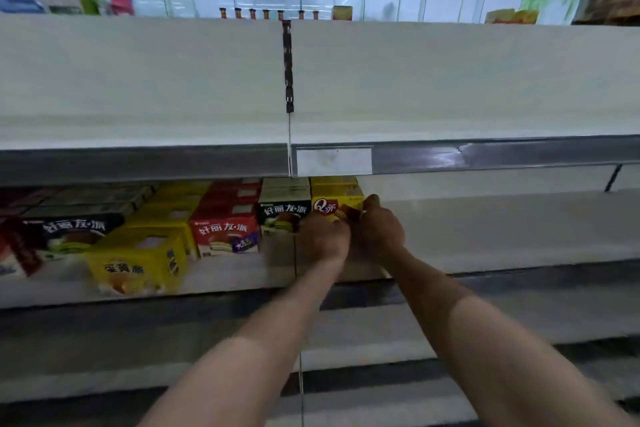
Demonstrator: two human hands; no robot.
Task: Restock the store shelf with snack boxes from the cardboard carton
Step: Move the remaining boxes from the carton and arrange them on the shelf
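Note:
A yellow snack box (334, 199) with red lettering stands on the middle shelf (485, 236), at the right end of a row of boxes. Both my hands are on its front. My left hand (323, 236) grips its lower left corner. My right hand (375, 229) grips its right edge, thumb raised at the top corner. The lower half of the box is hidden behind my hands. To its left stands a black snack box (282, 213), then a red one (225, 230). The cardboard carton is not in view.
Further left on the same shelf sit a yellow box (138, 263) near the front edge and a black box (72, 230). The upper shelf (450, 87) holds small items far back. A blank price tag (334, 161) hangs on its rail. Lower shelves (381, 333) lie below my arms.

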